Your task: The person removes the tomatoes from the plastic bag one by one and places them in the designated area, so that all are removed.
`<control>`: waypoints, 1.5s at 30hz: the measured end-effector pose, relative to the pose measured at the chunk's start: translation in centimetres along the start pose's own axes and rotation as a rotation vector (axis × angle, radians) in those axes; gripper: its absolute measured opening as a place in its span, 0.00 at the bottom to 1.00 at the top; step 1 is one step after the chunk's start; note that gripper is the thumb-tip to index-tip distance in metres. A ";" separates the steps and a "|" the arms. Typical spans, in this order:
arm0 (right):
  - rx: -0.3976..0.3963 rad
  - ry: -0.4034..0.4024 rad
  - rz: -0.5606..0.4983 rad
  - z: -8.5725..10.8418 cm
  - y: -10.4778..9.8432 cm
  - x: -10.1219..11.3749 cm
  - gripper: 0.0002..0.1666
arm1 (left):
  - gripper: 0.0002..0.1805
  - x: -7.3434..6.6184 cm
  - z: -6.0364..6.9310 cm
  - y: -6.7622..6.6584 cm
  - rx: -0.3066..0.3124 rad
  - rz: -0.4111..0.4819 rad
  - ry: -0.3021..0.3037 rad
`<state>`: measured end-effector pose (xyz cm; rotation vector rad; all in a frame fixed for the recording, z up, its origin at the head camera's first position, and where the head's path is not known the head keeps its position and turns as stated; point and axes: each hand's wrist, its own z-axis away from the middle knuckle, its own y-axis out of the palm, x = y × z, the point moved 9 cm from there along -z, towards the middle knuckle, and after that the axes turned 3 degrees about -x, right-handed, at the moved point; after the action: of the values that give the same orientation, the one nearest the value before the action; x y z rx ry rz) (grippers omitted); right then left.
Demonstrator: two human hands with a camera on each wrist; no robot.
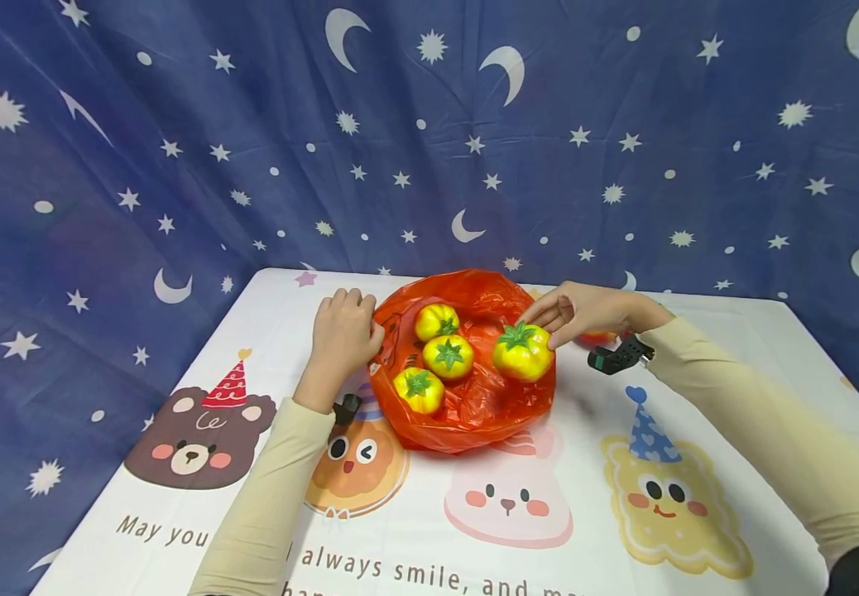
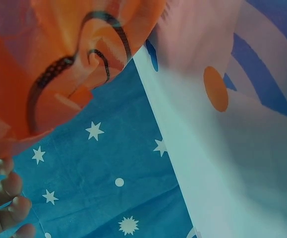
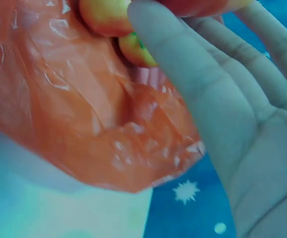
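Note:
A red plastic bag (image 1: 467, 430) stands with its mouth spread wide on the table, and several yellow tomatoes with green leafy tops, such as this tomato (image 1: 448, 356), lie inside it. My left hand (image 1: 345, 331) grips the bag's left rim; in the left wrist view its curled fingers (image 2: 7, 213) show at the bag's edge. Over the right side of the bag, my right hand (image 1: 586, 313) pinches a larger-looking yellow tomato (image 1: 522, 354) between thumb and fingers. The right wrist view shows the thumb (image 3: 178, 54) against the held tomato, which is mostly cut off by the frame.
A reddish fruit (image 1: 597, 338) lies on the table behind my right wrist, partly hidden. The white tablecloth (image 1: 415, 513) carries printed cartoon faces and lettering. A blue curtain (image 1: 429, 165) with moons and stars hangs behind the table's far edge.

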<state>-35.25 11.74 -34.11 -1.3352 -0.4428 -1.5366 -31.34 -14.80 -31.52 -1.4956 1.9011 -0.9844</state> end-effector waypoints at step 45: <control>-0.658 0.063 0.048 17.0 -12.7 -6.1 0.27 | 0.07 -0.2 0.0 -0.1 -0.025 -0.001 0.014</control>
<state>-37.89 33.27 -29.97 -1.7644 0.1597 -1.7527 -31.25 -14.65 -31.40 -1.5073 1.9293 -0.9781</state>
